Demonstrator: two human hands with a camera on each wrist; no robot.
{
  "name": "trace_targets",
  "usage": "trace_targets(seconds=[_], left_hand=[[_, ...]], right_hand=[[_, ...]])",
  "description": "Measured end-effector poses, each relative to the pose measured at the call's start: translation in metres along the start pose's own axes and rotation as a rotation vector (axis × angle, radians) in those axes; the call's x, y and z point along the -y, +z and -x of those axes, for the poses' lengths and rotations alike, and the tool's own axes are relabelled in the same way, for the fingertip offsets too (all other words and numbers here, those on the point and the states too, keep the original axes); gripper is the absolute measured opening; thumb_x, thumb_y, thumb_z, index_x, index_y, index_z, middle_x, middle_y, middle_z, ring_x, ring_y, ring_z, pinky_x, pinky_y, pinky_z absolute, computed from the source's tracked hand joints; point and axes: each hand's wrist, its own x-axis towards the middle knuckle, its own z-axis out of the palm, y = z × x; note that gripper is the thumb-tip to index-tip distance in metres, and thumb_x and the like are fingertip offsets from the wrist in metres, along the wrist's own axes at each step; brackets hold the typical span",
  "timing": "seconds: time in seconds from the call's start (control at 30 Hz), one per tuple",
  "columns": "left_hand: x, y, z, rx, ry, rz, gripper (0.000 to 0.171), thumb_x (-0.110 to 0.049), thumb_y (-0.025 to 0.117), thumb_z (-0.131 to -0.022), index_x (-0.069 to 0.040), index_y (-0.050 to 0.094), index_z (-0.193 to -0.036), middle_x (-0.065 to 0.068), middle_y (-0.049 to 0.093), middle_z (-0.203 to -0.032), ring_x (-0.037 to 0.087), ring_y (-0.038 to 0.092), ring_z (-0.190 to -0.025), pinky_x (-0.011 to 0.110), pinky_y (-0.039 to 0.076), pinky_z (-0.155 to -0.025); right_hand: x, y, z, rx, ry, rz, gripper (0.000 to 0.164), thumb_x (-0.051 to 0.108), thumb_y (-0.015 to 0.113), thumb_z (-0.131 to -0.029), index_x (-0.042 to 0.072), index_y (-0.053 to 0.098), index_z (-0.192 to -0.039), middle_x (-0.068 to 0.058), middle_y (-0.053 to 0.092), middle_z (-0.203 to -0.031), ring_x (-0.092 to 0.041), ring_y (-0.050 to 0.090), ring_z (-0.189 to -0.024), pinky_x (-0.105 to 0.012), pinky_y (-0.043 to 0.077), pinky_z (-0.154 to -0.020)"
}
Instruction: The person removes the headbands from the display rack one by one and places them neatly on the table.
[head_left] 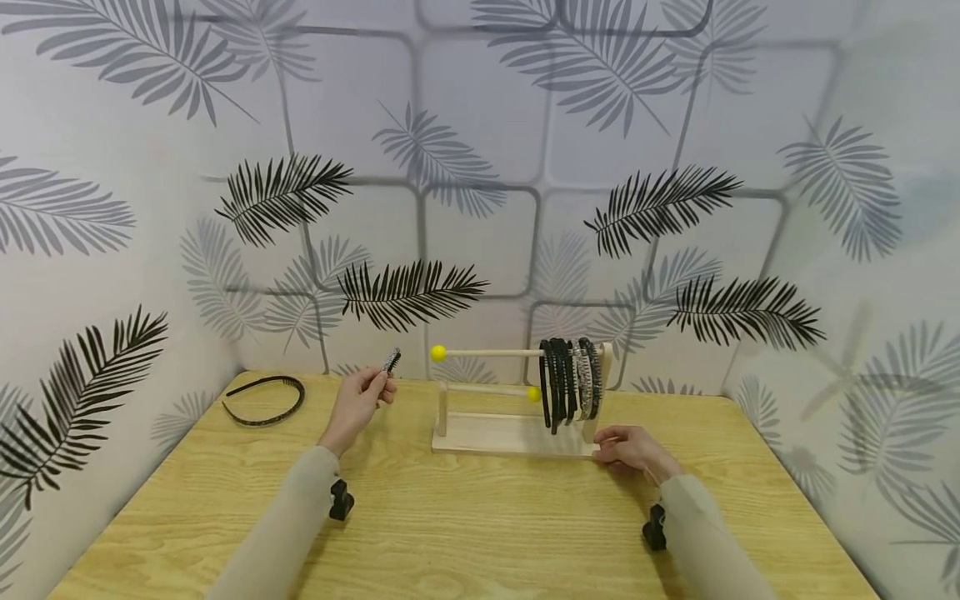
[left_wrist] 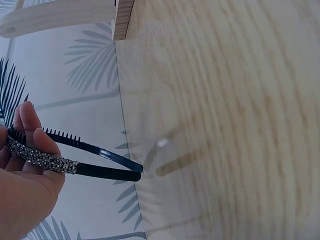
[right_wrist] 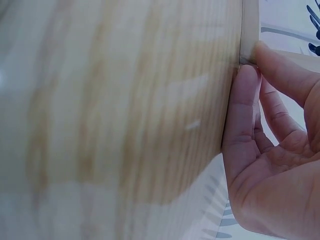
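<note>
My left hand (head_left: 356, 405) holds a headband (left_wrist: 102, 171) up in the air, left of the wooden rack (head_left: 491, 435). Dark grey sparkling stones cover part of that headband, its ends are black, and comb teeth line its inside. At the rack's right end, my right hand (head_left: 635, 451) grips the corner of the base between thumb and fingers. Several headbands (head_left: 559, 379), black, silvery and grey, hang close together at the right of the upper rod (head_left: 491, 353). Another dark headband (head_left: 262, 422) lies on the table at the left.
A yellow ball (head_left: 438, 353) caps the upper rod's left end. The lower rod (head_left: 480, 390) has a second yellow ball (head_left: 533, 394) at its right end. Behind the wooden table (head_left: 480, 525) stands a wall (head_left: 480, 233) with a leaf pattern.
</note>
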Motion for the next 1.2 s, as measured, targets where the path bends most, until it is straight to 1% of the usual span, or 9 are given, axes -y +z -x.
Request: trace_targets(seconds=[0.1,0.17,0.3,0.4,0.6,0.77,0.93,1.07,1.2], left_hand=[[0.000,0.000,0.001,-0.007,-0.010,-0.008,0.030,-0.024,0.043,-0.107,-0.004,0.063,-0.116,0.024,0.064,-0.108,0.033,0.064,-0.091,0.031,0.050,-0.069],[0.002,-0.001,-0.001,-0.005,-0.019,0.004,0.030,-0.024,0.044,-0.106,-0.003,0.063,-0.117,0.018,0.065,-0.102,0.035,0.063,-0.088,0.030,0.050,-0.068],[0.005,-0.002,-0.003,-0.001,-0.023,0.018,0.030,-0.024,0.045,-0.106,-0.002,0.063,-0.117,0.017,0.065,-0.098,0.027,0.055,-0.072,0.027,0.047,-0.061],[0.005,-0.004,-0.002,0.006,-0.032,0.004,0.030,-0.024,0.046,-0.106,-0.002,0.063,-0.116,0.022,0.064,-0.103,0.016,0.048,-0.066,0.028,0.044,-0.061],[0.007,-0.011,-0.001,0.003,-0.066,0.025,0.031,-0.025,0.055,-0.102,-0.003,0.064,-0.120,0.020,0.070,-0.104,0.012,0.053,-0.065,0.033,0.049,-0.065],[0.009,-0.019,-0.003,0.024,-0.098,0.024,0.038,-0.025,0.057,-0.101,-0.002,0.060,-0.130,0.014,0.073,-0.106,0.015,0.059,-0.070,0.036,0.053,-0.072],[0.009,-0.025,-0.003,0.084,-0.114,-0.018,0.045,-0.018,0.051,-0.103,0.000,0.046,-0.144,0.020,0.067,-0.123,0.025,0.063,-0.084,0.043,0.053,-0.084],[0.010,-0.027,-0.004,0.116,-0.126,-0.037,0.046,-0.015,0.051,-0.103,0.002,0.044,-0.145,0.022,0.063,-0.128,0.026,0.067,-0.092,0.046,0.051,-0.089],[0.011,-0.027,-0.004,0.147,-0.159,-0.039,0.044,-0.010,0.054,-0.101,0.005,0.047,-0.141,0.025,0.062,-0.129,0.027,0.067,-0.095,0.046,0.051,-0.088]], right_hand=[[0.000,0.000,0.001,0.005,0.009,-0.009,0.033,0.006,0.071,-0.089,-0.004,0.061,-0.118,-0.007,0.064,-0.095,-0.012,0.060,-0.073,-0.026,0.052,-0.063],[0.000,-0.001,0.001,0.012,0.010,-0.018,0.033,0.006,0.071,-0.089,-0.004,0.060,-0.118,-0.006,0.063,-0.095,-0.012,0.060,-0.073,-0.026,0.052,-0.063],[0.001,-0.001,0.001,0.020,0.012,-0.030,0.033,0.005,0.070,-0.089,-0.004,0.060,-0.119,-0.006,0.063,-0.095,-0.012,0.061,-0.075,-0.026,0.053,-0.064],[0.001,-0.001,0.001,0.025,0.011,-0.030,0.033,0.005,0.070,-0.089,-0.004,0.060,-0.119,-0.006,0.064,-0.095,-0.012,0.062,-0.075,-0.026,0.053,-0.064],[0.000,-0.002,0.000,0.021,0.005,-0.029,0.034,0.006,0.070,-0.089,-0.004,0.060,-0.119,-0.007,0.064,-0.096,-0.012,0.062,-0.076,-0.027,0.053,-0.065],[0.001,-0.001,0.001,0.023,0.014,-0.024,0.034,0.006,0.070,-0.090,-0.004,0.059,-0.120,-0.007,0.063,-0.096,-0.012,0.061,-0.076,-0.026,0.053,-0.065],[0.004,-0.001,0.002,0.034,0.007,-0.035,0.035,0.005,0.069,-0.090,-0.005,0.058,-0.122,-0.009,0.064,-0.100,-0.012,0.064,-0.079,-0.027,0.055,-0.068],[0.003,-0.001,0.002,0.029,0.004,-0.039,0.035,0.004,0.068,-0.090,-0.005,0.058,-0.122,-0.010,0.064,-0.101,-0.012,0.064,-0.079,-0.027,0.055,-0.068],[0.001,-0.001,0.002,0.023,0.015,-0.039,0.034,0.005,0.069,-0.090,-0.004,0.059,-0.121,-0.009,0.064,-0.098,-0.013,0.063,-0.077,-0.026,0.053,-0.066]])
